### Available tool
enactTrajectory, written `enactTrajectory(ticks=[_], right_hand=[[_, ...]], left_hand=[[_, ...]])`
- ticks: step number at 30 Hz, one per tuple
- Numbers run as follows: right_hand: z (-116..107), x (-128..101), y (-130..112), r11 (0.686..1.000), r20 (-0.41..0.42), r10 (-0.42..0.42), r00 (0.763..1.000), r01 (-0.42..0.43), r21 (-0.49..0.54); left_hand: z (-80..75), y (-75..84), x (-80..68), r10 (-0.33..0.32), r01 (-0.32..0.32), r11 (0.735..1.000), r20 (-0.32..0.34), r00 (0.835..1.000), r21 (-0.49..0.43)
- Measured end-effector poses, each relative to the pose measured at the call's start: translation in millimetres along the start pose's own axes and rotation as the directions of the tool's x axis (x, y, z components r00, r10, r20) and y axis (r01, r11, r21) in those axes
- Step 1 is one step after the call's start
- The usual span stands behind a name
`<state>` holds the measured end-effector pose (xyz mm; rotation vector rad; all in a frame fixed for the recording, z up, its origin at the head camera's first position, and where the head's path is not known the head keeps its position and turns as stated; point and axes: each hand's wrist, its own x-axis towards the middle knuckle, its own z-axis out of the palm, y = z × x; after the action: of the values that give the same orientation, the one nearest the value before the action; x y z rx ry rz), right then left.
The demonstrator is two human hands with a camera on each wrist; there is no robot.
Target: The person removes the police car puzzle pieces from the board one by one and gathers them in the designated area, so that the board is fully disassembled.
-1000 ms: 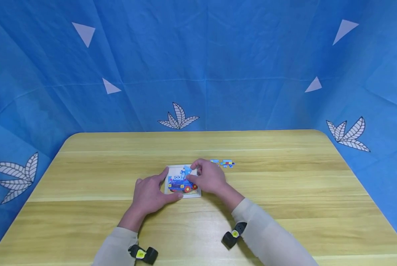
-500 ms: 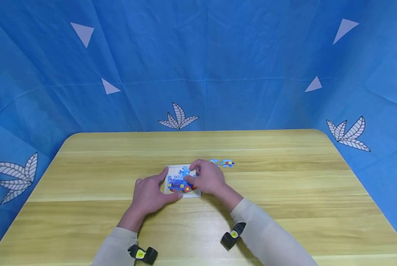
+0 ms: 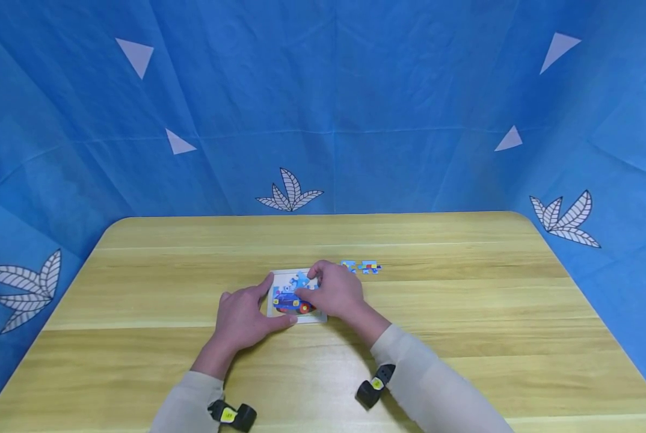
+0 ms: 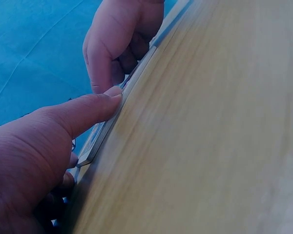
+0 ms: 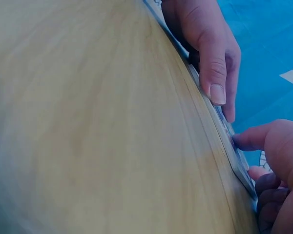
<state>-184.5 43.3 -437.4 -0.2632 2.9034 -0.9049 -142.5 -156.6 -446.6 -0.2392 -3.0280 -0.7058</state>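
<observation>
A small jigsaw puzzle in a white-rimmed tray (image 3: 310, 319) lies on the table, showing a blue vehicle with red wheels. My left hand (image 3: 243, 317) rests at the tray's left side, thumb straight on the near rim and index finger at the far left corner. Over the tray's right part, my right hand (image 3: 338, 291) holds a light-blue puzzle piece (image 3: 299, 279) at its edge with thumb and index finger. The right wrist view shows the right hand's thumb (image 5: 251, 138) low over the tray, its other fingers curled. Part of the picture lies hidden beneath the right hand.
Loose puzzle pieces (image 3: 369, 265) lie beyond the right hand, including a light-blue piece (image 3: 347, 264) partly behind it. The wooden table (image 3: 464, 313) reaches back to a blue cloth (image 3: 409, 108) with white triangles and leaf prints. Both wrists carry black cameras.
My right hand has slid slightly left and towards me over the tray, and the light-blue piece has moved a little left. The left hand stays where it was.
</observation>
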Motion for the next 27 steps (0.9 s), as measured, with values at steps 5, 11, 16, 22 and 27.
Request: enactTrajectory(ticks=[5, 11, 16, 22, 27], right_hand=[[0.4, -1.5, -1.9, 1.000, 0.004, 0.009, 1.000, -0.009, -0.001], [-0.9, -3.5, -3.6, 1.000, -0.001, 0.002, 1.000, -0.002, 0.008], [-2.5, -4.3, -1.6, 0.997, -0.011, -0.025, 1.000, 0.025, 0.067], [-5.9, -6.8, 1.9, 0.985, -0.026, -0.063, 0.998, 0.066, 0.158], [-7.6, -10.5, 6.6, 0.973, -0.035, -0.094, 0.995, 0.100, 0.206]], left_hand=[[0.4, 0.2, -0.5, -0.002, 0.002, 1.000, 0.004, 1.000, 0.001], [0.7, -0.1, -0.3, -0.007, 0.007, 1.000, 0.008, 1.000, 0.007], [-0.2, 0.3, 0.1, -0.004, 0.004, 1.000, 0.007, 1.000, 0.006], [-0.1, -0.6, 0.8, -0.001, 0.001, 1.000, 0.005, 1.000, 0.009], [0.3, -0.8, 0.4, -0.001, 0.001, 1.000, 0.003, 1.000, 0.007]])
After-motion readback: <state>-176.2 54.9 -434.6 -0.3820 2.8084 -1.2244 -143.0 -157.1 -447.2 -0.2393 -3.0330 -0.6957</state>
